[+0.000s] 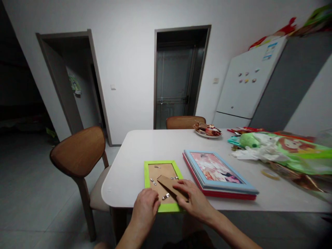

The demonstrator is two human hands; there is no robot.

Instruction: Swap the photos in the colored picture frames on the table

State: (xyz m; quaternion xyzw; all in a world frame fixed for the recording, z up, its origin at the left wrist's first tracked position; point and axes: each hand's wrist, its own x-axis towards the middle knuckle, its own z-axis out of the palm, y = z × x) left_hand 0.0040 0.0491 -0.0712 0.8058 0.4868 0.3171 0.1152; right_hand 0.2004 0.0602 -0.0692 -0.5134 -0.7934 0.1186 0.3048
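Note:
A picture frame with a lime-green border (146, 173) lies face down at the table's near edge. Its brown backing board (153, 169) carries several small metal clips and a hanger. From the board rises a brown stand leg (166, 183), tilted up, which my right hand (193, 200) pinches between thumb and fingers. Closed round the frame's lower left corner is my left hand (145, 204), with its fingertips partly hidden. To the right, a stack of picture frames (223, 173) has a light blue one on top and red ones beneath.
On the white table (124, 166), a plate of wrapped items (207, 130) stands at the back. Green plastic packaging (298, 152) and a tape roll (270, 174) lie at right. Brown chairs (80, 152) stand left and behind; a fridge (246, 83) is at back right.

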